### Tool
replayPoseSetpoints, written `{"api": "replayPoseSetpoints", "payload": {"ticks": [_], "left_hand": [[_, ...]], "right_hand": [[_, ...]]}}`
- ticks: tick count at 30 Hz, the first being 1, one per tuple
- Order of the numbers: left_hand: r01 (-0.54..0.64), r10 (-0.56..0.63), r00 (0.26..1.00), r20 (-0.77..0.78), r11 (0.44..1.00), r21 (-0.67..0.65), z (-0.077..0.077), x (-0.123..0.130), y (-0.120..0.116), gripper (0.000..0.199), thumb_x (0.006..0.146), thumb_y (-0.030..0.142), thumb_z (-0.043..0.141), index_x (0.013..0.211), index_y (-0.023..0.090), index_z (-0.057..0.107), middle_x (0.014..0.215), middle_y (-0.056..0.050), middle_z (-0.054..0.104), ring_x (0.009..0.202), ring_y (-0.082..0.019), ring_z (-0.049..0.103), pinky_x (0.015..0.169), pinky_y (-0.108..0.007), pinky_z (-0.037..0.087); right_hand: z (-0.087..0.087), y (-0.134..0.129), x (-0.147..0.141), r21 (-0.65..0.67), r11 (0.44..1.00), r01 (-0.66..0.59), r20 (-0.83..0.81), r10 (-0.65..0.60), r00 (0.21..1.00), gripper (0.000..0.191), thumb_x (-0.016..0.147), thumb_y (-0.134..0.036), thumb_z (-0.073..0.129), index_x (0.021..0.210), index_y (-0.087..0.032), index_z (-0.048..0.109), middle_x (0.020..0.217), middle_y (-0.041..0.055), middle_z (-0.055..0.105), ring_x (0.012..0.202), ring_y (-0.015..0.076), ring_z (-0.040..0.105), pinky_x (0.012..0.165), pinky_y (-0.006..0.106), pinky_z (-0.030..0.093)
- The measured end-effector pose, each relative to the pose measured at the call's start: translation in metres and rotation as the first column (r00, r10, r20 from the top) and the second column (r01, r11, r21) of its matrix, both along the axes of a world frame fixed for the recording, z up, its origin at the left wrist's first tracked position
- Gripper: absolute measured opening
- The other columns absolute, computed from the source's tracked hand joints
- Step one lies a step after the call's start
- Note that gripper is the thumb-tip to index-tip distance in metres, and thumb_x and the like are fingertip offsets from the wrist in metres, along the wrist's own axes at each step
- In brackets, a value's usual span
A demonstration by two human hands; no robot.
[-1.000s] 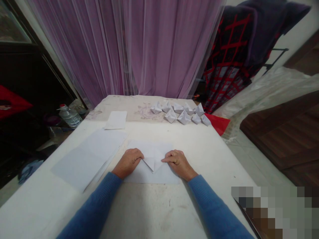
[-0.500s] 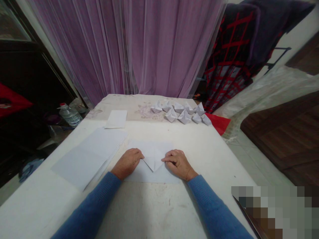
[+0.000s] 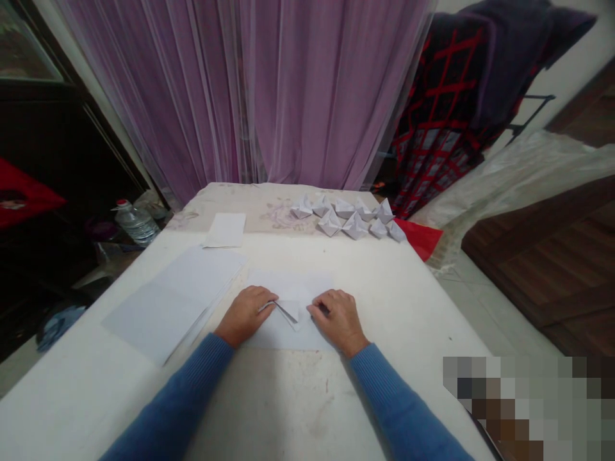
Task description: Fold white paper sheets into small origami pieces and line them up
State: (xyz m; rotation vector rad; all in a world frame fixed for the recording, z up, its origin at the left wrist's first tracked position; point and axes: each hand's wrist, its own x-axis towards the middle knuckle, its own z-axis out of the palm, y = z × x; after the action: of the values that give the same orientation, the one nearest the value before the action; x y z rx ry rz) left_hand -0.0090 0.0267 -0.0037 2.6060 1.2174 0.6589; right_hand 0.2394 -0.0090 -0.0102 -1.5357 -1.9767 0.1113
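A small folded white paper (image 3: pixel 289 311) lies over a flat white sheet (image 3: pixel 293 282) at the middle of the table. My left hand (image 3: pixel 247 315) pinches the folded paper at its left corner, and dark gaps show between its layers. To the right, my right hand (image 3: pixel 340 319) has its thumb and index finger drawn together beside the paper. Whether anything is between those fingertips is too small to tell. Both hands rest low over the flat sheet.
A stack of white sheets (image 3: pixel 177 301) lies at the left, with a smaller paper pile (image 3: pixel 225 230) behind it. Several folded paper boats (image 3: pixel 355 225) stand at the back right of the white table (image 3: pixel 298 410). A plastic bottle (image 3: pixel 137 222) is beyond the left edge.
The folded paper's right half has gone over to the left, so it looks narrower with its layers apart. My right hand has moved slightly left, its fingers now curled.
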Motion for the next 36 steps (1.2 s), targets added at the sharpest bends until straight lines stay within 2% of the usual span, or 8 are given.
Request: {"api": "replayPoseSetpoints", "payload": {"ticks": [8, 16, 22, 24, 26, 29, 32, 36], "left_hand": [[-0.092, 0.090, 0.995, -0.036, 0.995, -0.048, 0.007, 0.006, 0.001, 0.019, 0.092, 0.022, 0.049, 0.092, 0.020, 0.068, 0.092, -0.005, 0.071, 0.088, -0.019, 0.062, 0.085, -0.034, 0.045], [-0.130, 0.130, 0.988, -0.087, 0.992, 0.003, 0.006, 0.009, -0.002, 0.019, 0.090, 0.017, 0.050, 0.092, 0.020, 0.068, 0.091, -0.005, 0.071, 0.088, -0.019, 0.062, 0.085, -0.034, 0.047], [-0.182, 0.183, 0.971, -0.154, 0.983, 0.015, 0.010, -0.001, -0.002, 0.019, 0.089, 0.016, 0.049, 0.089, 0.017, 0.069, 0.090, -0.007, 0.069, 0.088, -0.021, 0.062, 0.084, -0.035, 0.051], [-0.198, 0.204, 0.970, -0.135, 0.979, 0.051, 0.011, -0.001, -0.006, 0.024, 0.089, 0.014, 0.046, 0.095, 0.015, 0.069, 0.097, -0.009, 0.069, 0.094, -0.022, 0.062, 0.088, -0.036, 0.050], [-0.166, 0.177, 0.980, -0.092, 0.980, 0.110, 0.011, 0.005, -0.014, 0.033, 0.090, 0.014, 0.041, 0.114, 0.014, 0.064, 0.117, -0.011, 0.066, 0.111, -0.022, 0.058, 0.099, -0.039, 0.045], [0.028, -0.011, 0.988, -0.154, 0.994, 0.109, 0.009, 0.019, -0.026, 0.044, 0.095, 0.024, 0.037, 0.137, 0.017, 0.047, 0.142, -0.009, 0.051, 0.134, -0.022, 0.041, 0.114, -0.047, 0.028], [0.095, -0.083, 0.969, -0.233, 0.995, 0.039, 0.005, 0.028, -0.032, 0.051, 0.099, 0.041, 0.034, 0.144, 0.018, 0.037, 0.148, -0.008, 0.044, 0.139, -0.022, 0.035, 0.117, -0.050, 0.020], [0.091, -0.081, 0.956, -0.284, 0.996, 0.021, -0.001, 0.023, -0.032, 0.053, 0.100, 0.046, 0.029, 0.145, 0.020, 0.036, 0.148, -0.008, 0.043, 0.139, -0.022, 0.036, 0.118, -0.049, 0.015]], "right_hand": [[0.003, -0.001, 0.001, -0.021, 1.000, -0.014, 0.013, 0.015, 1.000, 0.012, 0.084, -0.030, 0.064, 0.075, -0.022, 0.066, 0.078, 0.0016, 0.065, 0.081, 0.0182, 0.055, 0.079, 0.033, 0.030], [0.004, -0.001, 0.001, -0.057, 0.998, 0.004, 0.048, -0.001, 0.999, 0.007, 0.084, -0.025, 0.063, 0.078, -0.023, 0.067, 0.081, 0.0007, 0.066, 0.084, 0.0180, 0.056, 0.080, 0.032, 0.030], [0.005, -0.001, 0.001, -0.062, 0.998, 0.005, 0.055, -0.001, 0.998, 0.008, 0.084, -0.025, 0.063, 0.077, -0.023, 0.066, 0.080, 0.0001, 0.065, 0.084, 0.0174, 0.055, 0.079, 0.031, 0.030], [0.005, -0.001, 0.001, -0.062, 0.998, 0.003, 0.055, 0.000, 0.998, 0.008, 0.084, -0.025, 0.063, 0.077, -0.023, 0.066, 0.080, 0.0002, 0.065, 0.084, 0.0173, 0.055, 0.079, 0.031, 0.030], [0.006, -0.001, 0.000, -0.062, 0.998, 0.001, 0.052, 0.002, 0.999, 0.008, 0.084, -0.025, 0.062, 0.078, -0.023, 0.066, 0.081, 0.0002, 0.065, 0.084, 0.0173, 0.055, 0.080, 0.031, 0.030], [0.005, -0.001, 0.000, -0.057, 0.998, 0.002, 0.056, 0.002, 0.998, 0.008, 0.085, -0.024, 0.062, 0.078, -0.023, 0.066, 0.081, 0.0003, 0.065, 0.085, 0.0178, 0.056, 0.080, 0.032, 0.030], [0.006, -0.001, 0.000, -0.052, 0.999, 0.000, 0.058, 0.003, 0.998, 0.008, 0.085, -0.024, 0.062, 0.078, -0.022, 0.066, 0.080, 0.0006, 0.065, 0.083, 0.0176, 0.056, 0.080, 0.032, 0.030], [0.006, -0.001, 0.000, -0.043, 0.999, 0.004, 0.052, -0.002, 0.999, 0.008, 0.084, -0.024, 0.063, 0.078, -0.022, 0.066, 0.080, 0.0006, 0.065, 0.084, 0.0176, 0.056, 0.081, 0.032, 0.030]]}}
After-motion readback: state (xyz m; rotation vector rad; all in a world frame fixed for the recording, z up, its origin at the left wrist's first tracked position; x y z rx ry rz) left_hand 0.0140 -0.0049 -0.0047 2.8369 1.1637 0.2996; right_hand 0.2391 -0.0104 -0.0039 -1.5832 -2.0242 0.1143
